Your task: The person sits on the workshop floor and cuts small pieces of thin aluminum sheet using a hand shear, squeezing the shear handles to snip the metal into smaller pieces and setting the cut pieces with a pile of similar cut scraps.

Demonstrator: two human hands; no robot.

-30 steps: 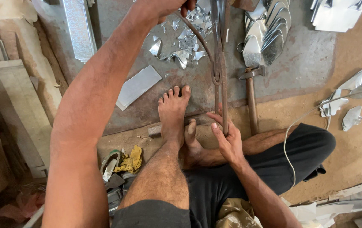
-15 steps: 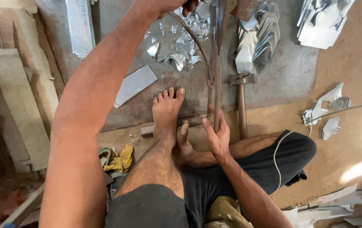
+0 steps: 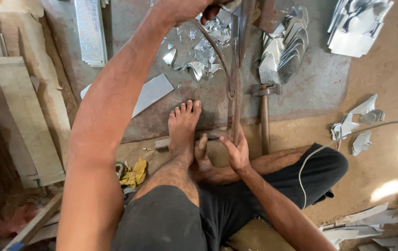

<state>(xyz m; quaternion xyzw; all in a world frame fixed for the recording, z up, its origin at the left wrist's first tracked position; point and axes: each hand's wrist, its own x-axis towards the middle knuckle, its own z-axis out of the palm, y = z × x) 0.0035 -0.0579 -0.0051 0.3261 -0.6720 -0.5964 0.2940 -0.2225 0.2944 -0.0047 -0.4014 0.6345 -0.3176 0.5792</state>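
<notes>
My left hand (image 3: 187, 8) is stretched out to the top edge of the view, its fingers closed on a small sheet-metal piece that the frame mostly cuts off. It sits at the jaws of long rusty shears (image 3: 236, 88), which stand upright on the steel floor plate (image 3: 319, 79). My right hand (image 3: 237, 151) grips the lower end of the shear handle, just beside my bare foot (image 3: 183, 128). Shiny metal scraps (image 3: 199, 51) lie under the left hand.
A hammer (image 3: 264, 116) lies right of the shears, below a stack of cut metal shapes (image 3: 282, 51). More cut pieces (image 3: 357, 23) sit at the top right, and metal strips (image 3: 90, 32) and wooden planks (image 3: 27, 116) to the left. A yellow cloth (image 3: 136, 174) lies by my knee.
The view has drifted, so the scene sits slightly further left. Both hands keep their grips and the shears stay in place.
</notes>
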